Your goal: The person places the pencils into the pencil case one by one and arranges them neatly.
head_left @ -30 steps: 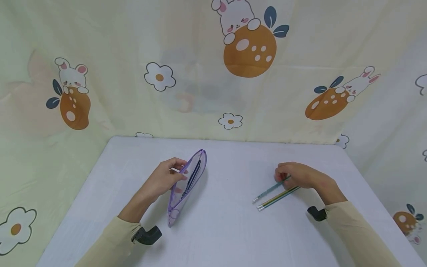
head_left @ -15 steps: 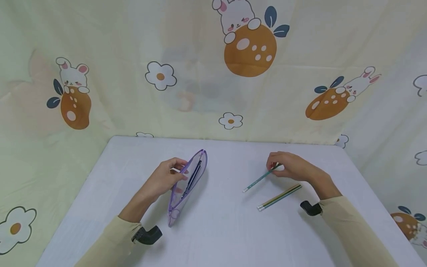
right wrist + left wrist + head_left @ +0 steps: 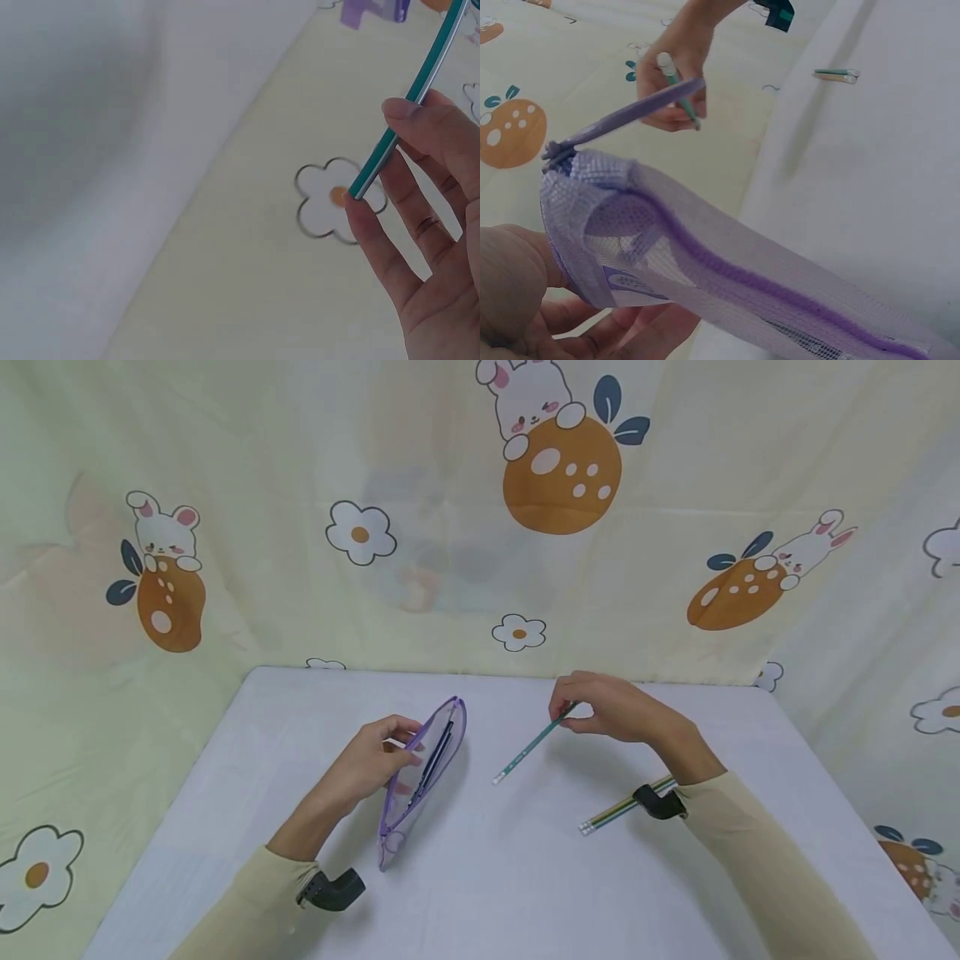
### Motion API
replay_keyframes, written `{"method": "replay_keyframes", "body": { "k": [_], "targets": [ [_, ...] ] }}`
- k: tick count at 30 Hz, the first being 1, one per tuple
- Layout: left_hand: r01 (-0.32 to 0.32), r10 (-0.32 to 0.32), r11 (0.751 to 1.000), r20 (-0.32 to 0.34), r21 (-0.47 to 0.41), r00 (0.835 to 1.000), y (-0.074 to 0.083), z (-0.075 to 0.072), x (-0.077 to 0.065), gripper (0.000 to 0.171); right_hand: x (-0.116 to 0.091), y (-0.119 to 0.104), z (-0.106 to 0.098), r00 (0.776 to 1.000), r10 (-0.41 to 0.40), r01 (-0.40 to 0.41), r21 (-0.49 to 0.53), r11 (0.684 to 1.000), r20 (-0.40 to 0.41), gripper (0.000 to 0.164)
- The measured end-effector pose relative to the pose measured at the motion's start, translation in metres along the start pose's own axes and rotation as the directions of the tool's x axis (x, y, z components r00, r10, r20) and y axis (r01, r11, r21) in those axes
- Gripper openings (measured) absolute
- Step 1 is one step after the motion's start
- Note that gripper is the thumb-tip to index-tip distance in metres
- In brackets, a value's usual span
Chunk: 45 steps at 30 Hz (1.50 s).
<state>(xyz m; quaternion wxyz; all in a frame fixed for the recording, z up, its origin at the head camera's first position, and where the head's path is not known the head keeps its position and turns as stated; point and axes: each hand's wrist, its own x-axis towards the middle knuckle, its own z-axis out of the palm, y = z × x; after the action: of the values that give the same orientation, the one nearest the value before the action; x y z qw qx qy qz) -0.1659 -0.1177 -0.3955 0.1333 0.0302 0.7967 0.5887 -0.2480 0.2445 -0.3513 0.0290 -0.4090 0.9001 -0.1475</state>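
A purple mesh zip pencil case [image 3: 393, 842] stands open, tilted, on the white table, with dark slim pens [image 3: 433, 762] inside. My left hand [image 3: 375, 756] grips its side, thumb on the near rim; the left wrist view shows the mesh wall [image 3: 727, 262] and a purple strap [image 3: 634, 112] at one end. To the right of the case, my right hand [image 3: 611, 706] pinches a teal pencil [image 3: 534, 746] by its far end. Its white eraser end slants down toward the case. Fingers and thumb on the pencil [image 3: 411, 116] show in the right wrist view.
More pencils [image 3: 609, 818], green and yellow, lie together on the table [image 3: 510, 893] beneath my right wrist, partly covered by the dark wrist camera [image 3: 660, 802]. A patterned curtain [image 3: 435, 460] hangs behind the table's back edge.
My right hand has lifted the teal pencil away from the other pencils and carried it left toward the pencil case. The left hand and the case have stayed put.
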Motion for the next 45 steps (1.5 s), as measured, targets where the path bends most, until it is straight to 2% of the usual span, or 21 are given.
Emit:
{"method": "replay_keyframes", "body": {
  "k": [4,8,24,37,45],
  "targets": [
    [0.002,-0.002,1.0,-0.004,0.005,1.0,0.0,0.0,0.0,0.037,0.016,-0.013,-0.006,0.997,-0.077,0.077,-0.01,0.997,-0.003,0.019],
    [0.003,-0.002,1.0,-0.006,0.012,1.0,0.0,0.001,0.001,0.037,0.03,-0.023,-0.008,0.993,-0.121,0.121,-0.004,0.993,0.006,0.017],
    [0.004,-0.004,1.0,-0.003,0.026,1.0,0.003,0.001,0.001,0.038,0.076,-0.055,-0.006,0.98,-0.198,0.199,-0.031,0.98,0.03,0.016],
    [0.007,-0.007,1.0,0.013,0.006,1.0,0.001,0.002,0.003,0.037,0.095,-0.073,0.005,0.964,-0.26,0.265,-0.105,0.958,0.063,0.015],
    [0.009,-0.01,1.0,0.01,0.024,1.0,0.001,0.002,0.002,0.038,0.103,-0.083,0.011,0.955,-0.281,0.292,-0.129,0.948,0.095,0.016]
  ]
}}
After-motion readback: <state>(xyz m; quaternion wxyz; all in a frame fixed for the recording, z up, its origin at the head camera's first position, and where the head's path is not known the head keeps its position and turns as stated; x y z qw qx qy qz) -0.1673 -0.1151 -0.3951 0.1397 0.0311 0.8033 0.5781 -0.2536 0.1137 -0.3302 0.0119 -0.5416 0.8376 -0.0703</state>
